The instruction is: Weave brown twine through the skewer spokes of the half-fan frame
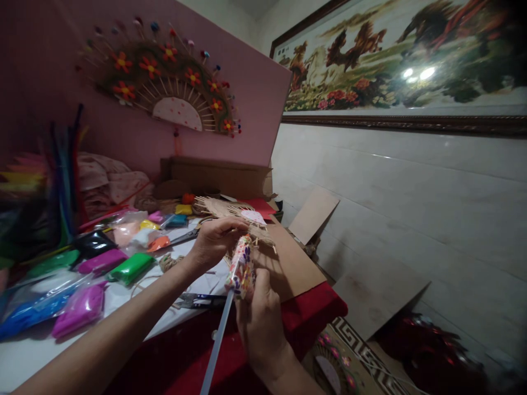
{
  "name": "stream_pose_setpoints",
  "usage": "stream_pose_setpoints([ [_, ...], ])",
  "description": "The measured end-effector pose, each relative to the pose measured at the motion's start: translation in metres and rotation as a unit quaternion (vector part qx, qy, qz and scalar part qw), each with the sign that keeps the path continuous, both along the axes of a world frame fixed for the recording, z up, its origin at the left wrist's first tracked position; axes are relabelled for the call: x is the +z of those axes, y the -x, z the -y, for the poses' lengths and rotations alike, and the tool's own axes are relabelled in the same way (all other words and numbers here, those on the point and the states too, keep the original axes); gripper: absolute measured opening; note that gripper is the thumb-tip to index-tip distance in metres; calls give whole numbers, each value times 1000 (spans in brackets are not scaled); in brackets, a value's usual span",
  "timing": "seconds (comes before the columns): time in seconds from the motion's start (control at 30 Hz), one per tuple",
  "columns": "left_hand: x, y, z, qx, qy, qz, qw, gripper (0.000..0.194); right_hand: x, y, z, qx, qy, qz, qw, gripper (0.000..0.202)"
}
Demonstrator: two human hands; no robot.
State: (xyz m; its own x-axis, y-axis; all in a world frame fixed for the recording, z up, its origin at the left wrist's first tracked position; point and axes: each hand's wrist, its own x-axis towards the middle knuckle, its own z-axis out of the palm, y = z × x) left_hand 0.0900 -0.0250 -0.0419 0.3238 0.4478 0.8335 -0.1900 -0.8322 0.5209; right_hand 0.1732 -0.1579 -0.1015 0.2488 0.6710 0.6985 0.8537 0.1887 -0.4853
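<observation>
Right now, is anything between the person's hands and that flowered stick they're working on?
Nothing visible. The right hand already grips the flowered stick from below, and the left hand touches its top, by the straw fan piece.

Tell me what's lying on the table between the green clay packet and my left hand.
In the head view, a small twine bundle lies between the green clay packet and the left hand.

The right hand (261,323) shows only its back, so its fingers' grip on the flowered stick (241,269) is hidden. The stick's clear rod (216,343) runs out at the bottom edge. The left hand (214,238) covers part of the straw fan (230,211). The pipe cleaners (61,175) at left are blurred, and the painting (403,60) is cut off by the top and right edges.
</observation>
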Motion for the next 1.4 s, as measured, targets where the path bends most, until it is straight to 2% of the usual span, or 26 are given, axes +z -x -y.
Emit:
stream_pose_setpoints([
  [0.37, 1, 0, 1, 2, -1, -3, 1000, 7, 2, 1, 2, -9, -9, 18, 1000, 27],
  [0.63, -1, 0, -1, -3, -3, -5, 1000, 8, 2, -2, 3, 0, 7, 4, 1000, 33],
  [0.8, -1, 0, -2, 2, 4, -5, 1000, 6, 1, 0, 6, -6, -12, 15, 1000, 36],
  [1.1, -1, 0, -2, 8, 5, -9, 1000, 7, 1, -2, 2, -17, -5, 22, 1000, 30],
  [1.4, -3, 0, -3, -7, 17, 4, 1000, 7, -1, -3, 6, 10, -22, -13, 1000, 33],
])
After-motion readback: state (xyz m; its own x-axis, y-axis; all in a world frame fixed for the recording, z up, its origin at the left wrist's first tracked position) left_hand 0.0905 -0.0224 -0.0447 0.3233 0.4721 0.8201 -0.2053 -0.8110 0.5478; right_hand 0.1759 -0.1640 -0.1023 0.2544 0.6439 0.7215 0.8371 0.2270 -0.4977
